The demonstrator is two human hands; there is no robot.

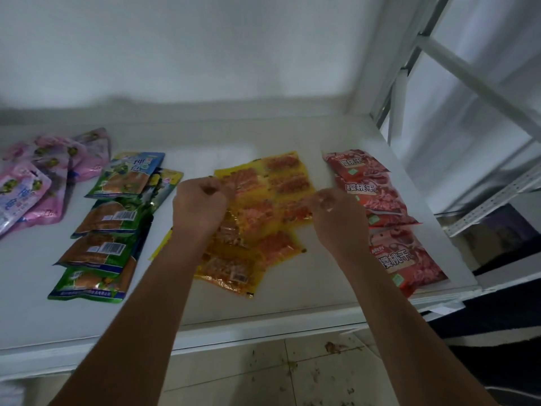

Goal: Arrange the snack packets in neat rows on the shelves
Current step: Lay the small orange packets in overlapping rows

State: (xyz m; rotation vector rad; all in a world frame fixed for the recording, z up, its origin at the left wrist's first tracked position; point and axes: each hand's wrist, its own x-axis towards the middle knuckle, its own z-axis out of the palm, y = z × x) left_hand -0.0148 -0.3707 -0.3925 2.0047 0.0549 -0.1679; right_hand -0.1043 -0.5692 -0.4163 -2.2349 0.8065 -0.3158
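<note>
head | left hand [202,203] and right hand [336,213] curled over yellow packets [257,218] mid-shelf [292,303]; grip unclear | risk: slick overlapping packets slide, skewing rows toward red packets [380,206]

1. On the shelf [292,291] I saw four packet groups side by side.
2. The leftmost pile [38,177] lay far left; the barcode packets [108,227] ran front to back beside it.
3. The central packets [263,212] sat under both hands; the right-hand row [380,212] lined the shelf's right edge.

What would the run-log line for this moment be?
left hand: curled over yellow packets | right hand: curled, at their right edge | grip: unclear | red packets: rowed
</note>
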